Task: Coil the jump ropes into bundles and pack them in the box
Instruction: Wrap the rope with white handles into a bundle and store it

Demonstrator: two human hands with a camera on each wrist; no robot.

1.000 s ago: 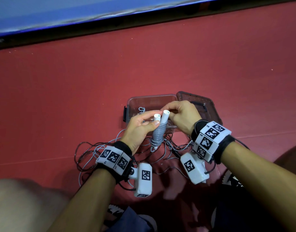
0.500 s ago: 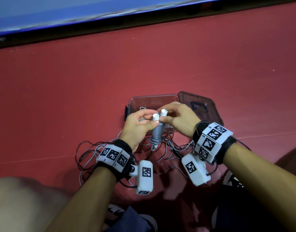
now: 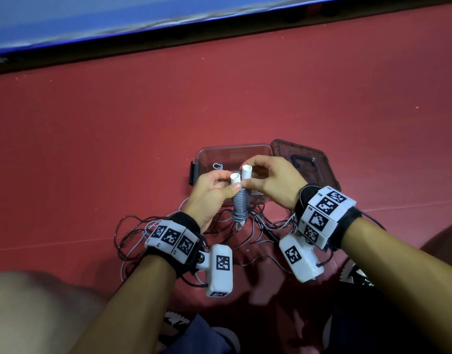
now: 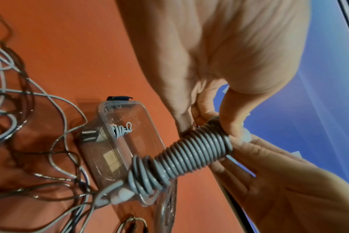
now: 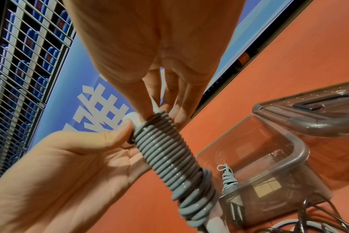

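The left hand pinches the top of a coiled jump rope bundle between thumb and fingers, just under the two white handles that stick up side by side. The right hand closes its thumb and fingers on the same top end from the other side, so both hands clamp the bundle between them. The grey cord is wound in tight, even turns down the handles; near the lower end the turns go looser and cross over each other, and a short loop of cord hangs out below. In the left wrist view the bundle runs slantwise from the fingertips down toward the box, and in the right wrist view it hangs in front of the box.

The clear plastic box stands open on the red floor just beyond the hands, its lid lying tilted at its right side. Inside it lies another coiled bundle of pale grey cord. Nearer the person, under the wrists, loose ropes in grey and dark colours sprawl in a tangle on the floor. Along the far edge of the floor runs a blue board.
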